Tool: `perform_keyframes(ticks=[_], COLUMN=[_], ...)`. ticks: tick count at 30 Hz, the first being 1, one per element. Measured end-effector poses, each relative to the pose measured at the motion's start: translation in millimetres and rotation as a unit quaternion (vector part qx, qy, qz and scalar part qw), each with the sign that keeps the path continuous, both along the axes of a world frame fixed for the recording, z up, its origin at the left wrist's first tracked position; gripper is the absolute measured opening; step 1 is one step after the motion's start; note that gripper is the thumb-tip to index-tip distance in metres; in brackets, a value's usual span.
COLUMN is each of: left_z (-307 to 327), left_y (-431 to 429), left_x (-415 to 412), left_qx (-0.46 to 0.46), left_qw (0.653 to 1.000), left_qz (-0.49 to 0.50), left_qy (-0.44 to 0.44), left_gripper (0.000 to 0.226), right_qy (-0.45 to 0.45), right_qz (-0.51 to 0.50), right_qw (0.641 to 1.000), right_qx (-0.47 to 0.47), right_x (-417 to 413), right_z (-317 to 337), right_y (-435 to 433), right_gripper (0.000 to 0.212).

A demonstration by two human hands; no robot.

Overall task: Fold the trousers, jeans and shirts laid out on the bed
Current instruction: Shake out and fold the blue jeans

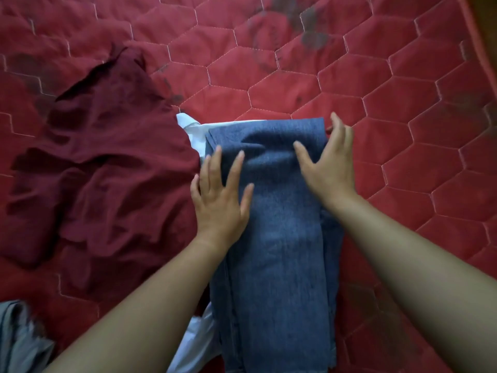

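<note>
Blue jeans [277,238] lie folded in a long strip down the middle of the bed, running from near me to the centre. My left hand [220,195] rests flat on their left edge with fingers spread. On the right side of the far end, my right hand [328,165] presses with straight spread fingers. A white garment [196,133] lies under the jeans and shows at the far left corner and near my left forearm. A dark red garment [107,168] lies crumpled to the left, touching the white one.
The bed is covered by a red quilt [376,90] stitched in hexagons, with dark smudges at the far middle. A pale grey-blue cloth [18,340] shows at the bottom left corner. An orange edge runs along the far right.
</note>
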State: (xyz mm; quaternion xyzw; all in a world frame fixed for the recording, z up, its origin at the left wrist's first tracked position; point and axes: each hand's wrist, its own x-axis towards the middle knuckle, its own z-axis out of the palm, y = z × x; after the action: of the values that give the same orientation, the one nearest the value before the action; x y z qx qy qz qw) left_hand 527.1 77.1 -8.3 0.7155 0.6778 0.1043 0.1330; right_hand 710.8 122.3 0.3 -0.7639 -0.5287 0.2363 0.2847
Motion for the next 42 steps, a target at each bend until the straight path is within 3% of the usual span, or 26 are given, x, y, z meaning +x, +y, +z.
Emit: perform_keyframes(ticks=[3, 5, 8, 13, 14, 16, 18, 21, 24, 29, 33, 37, 42], left_z=[13, 15, 13, 18, 17, 14, 7, -14, -41, -61, -54, -40, -13], left_y=[51, 81, 107, 123, 126, 124, 109, 68, 40, 38, 37, 43, 100], left_x=[5, 4, -2, -13, -12, -4, 9, 22, 17, 17, 18, 14, 3], left_qx=[0.020, -0.044, -0.133, 0.017, 0.034, 0.040, 0.040, 0.002, -0.052, -0.012, -0.044, -0.067, -0.004], left_qw=[0.991, 0.979, 0.967, 0.943, 0.944, 0.969, 0.992, 0.997, 0.992, 0.992, 0.990, 0.986, 0.996], left_qz=[0.109, 0.164, 0.164, 0.167, 0.178, 0.172, 0.078, -0.081, -0.101, -0.098, -0.103, -0.125, -0.079], left_qy=[-0.078, -0.114, -0.139, -0.288, -0.276, -0.172, -0.088, -0.014, 0.057, 0.073, 0.088, 0.083, 0.039], left_gripper=[0.060, 0.064, 0.062, 0.037, 0.037, 0.043, 0.047, 0.048, 0.053, 0.054, 0.055, 0.054, 0.046], right_qy=[-0.001, -0.019, 0.014, 0.081, 0.068, -0.034, -0.122, -0.145, -0.182, -0.192, -0.201, -0.146, -0.159], right_qz=[-0.033, -0.035, -0.026, -0.096, -0.097, -0.065, 0.010, 0.166, 0.221, 0.220, 0.216, 0.205, 0.218], right_qw=[0.997, 0.996, 0.998, 0.992, 0.993, 0.997, 0.992, 0.975, 0.956, 0.955, 0.955, 0.966, 0.962], right_qx=[-0.065, -0.082, -0.052, 0.019, 0.011, -0.020, -0.011, -0.014, -0.069, -0.043, -0.040, -0.056, -0.049], right_x=[5, 6, 6, 17, 19, 15, 0, -18, -3, 8, 8, 7, 14], right_z=[0, -1, -2, -1, -1, -3, -8, -25, -51, -73, -71, -57, -40], right_y=[32, 45, 55, 75, 79, 77, 59, 7, -33, -38, -39, -34, -22], right_gripper=[0.073, 0.065, 0.055, 0.041, 0.042, 0.048, 0.050, 0.051, 0.056, 0.058, 0.058, 0.056, 0.056])
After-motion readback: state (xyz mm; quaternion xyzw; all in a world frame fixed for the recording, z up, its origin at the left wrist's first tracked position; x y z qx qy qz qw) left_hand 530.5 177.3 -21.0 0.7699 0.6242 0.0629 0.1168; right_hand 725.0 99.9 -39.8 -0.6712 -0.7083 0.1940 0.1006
